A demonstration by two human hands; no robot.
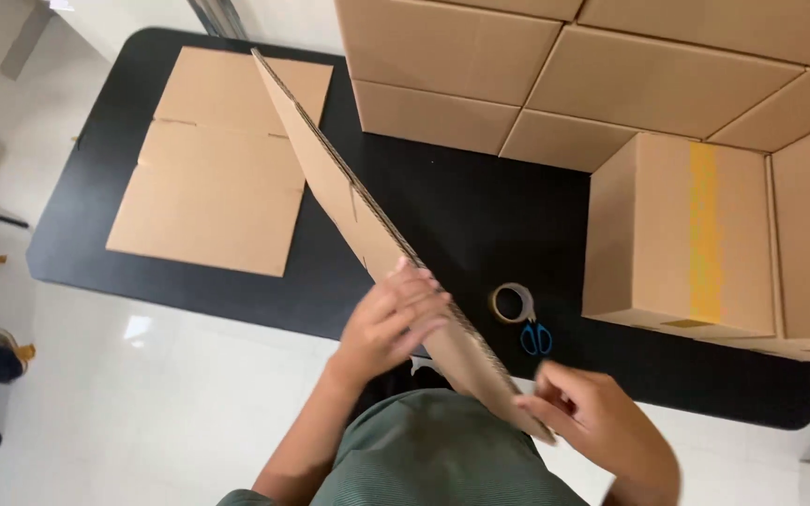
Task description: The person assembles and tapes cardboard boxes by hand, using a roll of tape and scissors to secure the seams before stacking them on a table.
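Black desk (480, 225) fills mid-frame; both hands, left hand (391, 323) and right hand (592, 417), pinch a flattened brown corrugated cardboard box (349, 197) at its lower-centre edge; it looks light, stiff, creasable.

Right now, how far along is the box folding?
Done: a taped box stands on the black table beside stacked boxes. In hand: left hand and right hand grip a flattened box, not yet opened. Left: another flat box, tape roll, scissors untouched.
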